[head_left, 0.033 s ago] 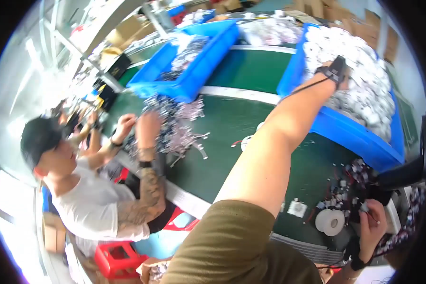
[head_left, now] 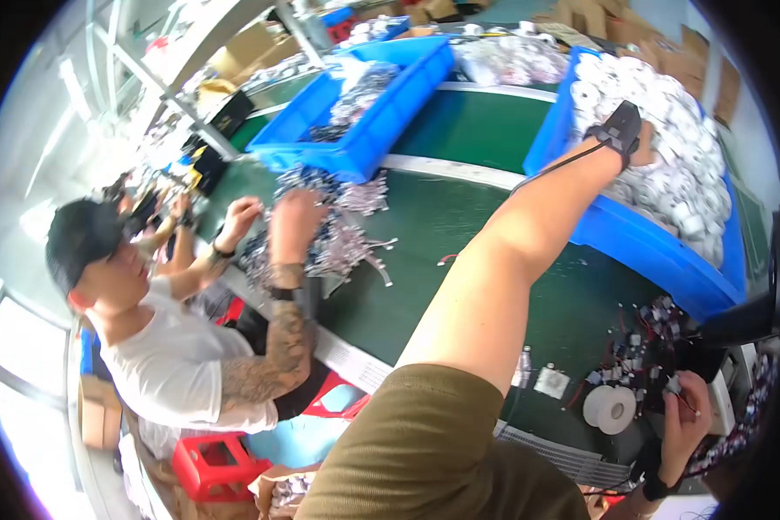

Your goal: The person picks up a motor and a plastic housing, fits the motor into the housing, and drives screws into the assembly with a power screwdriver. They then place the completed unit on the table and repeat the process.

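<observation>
My left arm, in an olive sleeve, reaches across the green belt to a blue bin [head_left: 659,256] heaped with white round plastic parts [head_left: 667,186]. My left hand [head_left: 643,143] is at the heap. Its fingers are mostly hidden behind a black device strapped at the wrist. Low on the right, my right hand [head_left: 690,407] is closed on a small pale connector [head_left: 673,386] with thin wires. Beside it lie a loose pile of small wired connectors [head_left: 637,347] and a white spool [head_left: 609,409].
A small clear packet [head_left: 551,381] lies on the belt [head_left: 442,208]. To the left, a person [head_left: 173,347] in a white shirt works over a heap of wired parts [head_left: 321,247]. Another blue bin [head_left: 364,113] stands beyond, and a red stool [head_left: 217,468] is below.
The scene has shifted slightly to the right in the view. A white round part on the belt is now hidden by my left forearm, with only a red wire end showing.
</observation>
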Demonstrator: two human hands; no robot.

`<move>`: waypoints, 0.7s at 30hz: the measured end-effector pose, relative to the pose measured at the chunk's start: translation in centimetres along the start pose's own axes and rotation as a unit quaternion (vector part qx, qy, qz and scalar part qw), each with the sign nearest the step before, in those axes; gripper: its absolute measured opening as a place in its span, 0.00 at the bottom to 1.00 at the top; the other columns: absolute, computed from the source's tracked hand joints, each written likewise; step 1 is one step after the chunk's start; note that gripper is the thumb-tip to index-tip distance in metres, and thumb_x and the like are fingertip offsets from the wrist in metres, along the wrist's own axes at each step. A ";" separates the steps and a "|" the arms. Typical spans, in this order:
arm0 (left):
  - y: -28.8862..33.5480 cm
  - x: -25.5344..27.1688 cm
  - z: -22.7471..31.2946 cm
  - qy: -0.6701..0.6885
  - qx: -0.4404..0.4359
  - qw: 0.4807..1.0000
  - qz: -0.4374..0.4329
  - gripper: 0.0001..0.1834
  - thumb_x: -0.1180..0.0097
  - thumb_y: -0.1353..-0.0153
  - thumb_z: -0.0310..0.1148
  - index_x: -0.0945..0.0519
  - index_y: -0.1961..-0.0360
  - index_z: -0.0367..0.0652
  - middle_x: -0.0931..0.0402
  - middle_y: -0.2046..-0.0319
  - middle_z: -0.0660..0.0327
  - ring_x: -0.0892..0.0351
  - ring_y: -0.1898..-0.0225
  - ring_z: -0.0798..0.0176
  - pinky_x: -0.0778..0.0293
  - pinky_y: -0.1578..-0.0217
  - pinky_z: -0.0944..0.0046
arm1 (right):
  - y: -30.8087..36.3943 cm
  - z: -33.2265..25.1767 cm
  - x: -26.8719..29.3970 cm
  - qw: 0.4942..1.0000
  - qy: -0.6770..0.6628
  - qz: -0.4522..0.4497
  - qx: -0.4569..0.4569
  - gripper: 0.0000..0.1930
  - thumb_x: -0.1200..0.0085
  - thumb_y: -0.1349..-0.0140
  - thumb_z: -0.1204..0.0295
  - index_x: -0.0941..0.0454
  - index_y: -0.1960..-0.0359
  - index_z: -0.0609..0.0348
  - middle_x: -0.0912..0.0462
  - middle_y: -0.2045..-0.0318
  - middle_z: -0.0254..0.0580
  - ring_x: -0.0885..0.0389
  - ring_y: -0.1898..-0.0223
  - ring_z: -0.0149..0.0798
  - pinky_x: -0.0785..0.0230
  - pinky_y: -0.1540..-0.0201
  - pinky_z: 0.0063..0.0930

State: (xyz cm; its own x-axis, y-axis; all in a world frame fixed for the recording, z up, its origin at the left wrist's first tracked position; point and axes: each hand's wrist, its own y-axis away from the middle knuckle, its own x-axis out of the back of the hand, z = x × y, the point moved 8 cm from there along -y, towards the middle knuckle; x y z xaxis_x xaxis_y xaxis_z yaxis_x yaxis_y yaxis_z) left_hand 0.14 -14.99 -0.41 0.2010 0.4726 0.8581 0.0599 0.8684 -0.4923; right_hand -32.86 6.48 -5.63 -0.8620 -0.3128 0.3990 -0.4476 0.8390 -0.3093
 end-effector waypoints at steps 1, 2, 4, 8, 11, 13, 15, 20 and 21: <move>1.8 3.3 0.4 0.105 0.018 0.993 0.054 0.23 0.41 0.58 0.43 0.18 0.60 0.44 0.20 0.70 0.49 0.20 0.67 0.51 0.26 0.60 0.57 | 0.3 0.5 0.2 1.000 -0.010 -0.005 0.018 0.15 0.51 0.48 0.88 0.28 0.58 0.64 0.28 0.54 0.45 0.27 0.55 0.33 0.30 0.57 0.21; 4.0 6.3 0.2 0.207 0.034 0.971 0.111 0.21 0.40 0.58 0.41 0.18 0.61 0.44 0.20 0.74 0.50 0.19 0.71 0.53 0.25 0.64 0.56 | 0.3 0.7 0.0 0.999 -0.022 -0.012 0.037 0.15 0.52 0.47 0.89 0.29 0.57 0.65 0.28 0.54 0.45 0.27 0.55 0.33 0.31 0.56 0.21; 7.8 10.4 1.7 0.326 0.048 0.938 0.109 0.19 0.41 0.56 0.40 0.18 0.63 0.43 0.20 0.74 0.50 0.20 0.72 0.57 0.25 0.67 0.59 | 0.2 0.9 -0.2 0.997 -0.055 -0.034 0.052 0.14 0.53 0.46 0.88 0.30 0.57 0.66 0.28 0.53 0.46 0.27 0.54 0.34 0.30 0.56 0.22; 15.3 13.1 5.9 0.349 -0.004 0.919 0.184 0.18 0.38 0.56 0.37 0.27 0.66 0.39 0.24 0.77 0.53 0.23 0.76 0.59 0.27 0.72 0.60 | -0.5 2.6 0.5 0.994 -0.084 -0.027 0.058 0.13 0.53 0.43 0.86 0.30 0.55 0.69 0.28 0.54 0.45 0.27 0.57 0.33 0.30 0.56 0.22; 19.8 11.5 11.2 0.412 0.019 0.910 0.033 0.21 0.35 0.59 0.36 0.30 0.67 0.39 0.25 0.76 0.53 0.23 0.73 0.59 0.27 0.72 0.59 | -0.9 3.5 0.8 0.994 -0.098 -0.021 0.038 0.13 0.53 0.41 0.84 0.30 0.53 0.69 0.27 0.55 0.43 0.27 0.58 0.31 0.31 0.56 0.21; 22.6 10.6 15.0 0.441 0.017 0.897 -0.025 0.21 0.35 0.60 0.35 0.29 0.67 0.38 0.25 0.74 0.53 0.22 0.70 0.56 0.27 0.71 0.60 | -1.2 3.3 0.4 0.996 -0.067 -0.031 0.045 0.13 0.53 0.40 0.83 0.30 0.53 0.68 0.27 0.55 0.42 0.26 0.59 0.30 0.32 0.56 0.21; 24.9 8.5 18.3 0.445 -0.029 0.895 -0.017 0.20 0.35 0.59 0.34 0.28 0.67 0.36 0.24 0.70 0.51 0.21 0.67 0.53 0.26 0.69 0.59 | -0.7 2.3 0.3 0.995 -0.082 -0.013 0.052 0.13 0.53 0.40 0.82 0.31 0.52 0.68 0.26 0.56 0.41 0.26 0.59 0.30 0.32 0.56 0.20; 29.9 1.6 20.7 0.375 -0.128 0.915 0.078 0.18 0.36 0.55 0.32 0.23 0.63 0.36 0.28 0.55 0.47 0.23 0.58 0.47 0.26 0.58 0.58 | 1.2 1.8 0.7 0.994 -0.100 0.001 0.051 0.12 0.51 0.40 0.81 0.30 0.53 0.66 0.25 0.62 0.36 0.26 0.64 0.26 0.33 0.60 0.18; 30.6 1.5 20.7 0.381 -0.134 0.911 0.077 0.18 0.36 0.55 0.33 0.22 0.63 0.36 0.29 0.53 0.47 0.24 0.57 0.46 0.26 0.57 0.58 | 1.6 2.2 0.9 0.993 -0.105 0.006 0.050 0.12 0.51 0.40 0.81 0.30 0.54 0.65 0.25 0.62 0.35 0.26 0.64 0.26 0.33 0.61 0.18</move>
State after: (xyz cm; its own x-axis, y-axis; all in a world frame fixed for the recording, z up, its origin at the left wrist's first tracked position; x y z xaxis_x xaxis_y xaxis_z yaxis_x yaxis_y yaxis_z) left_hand -17.97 15.37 -11.13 0.8424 0.2549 0.4746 0.1899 0.6840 -0.7044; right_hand -34.85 6.53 -7.62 -0.8930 -0.3989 0.2086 -0.4501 0.7977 -0.4014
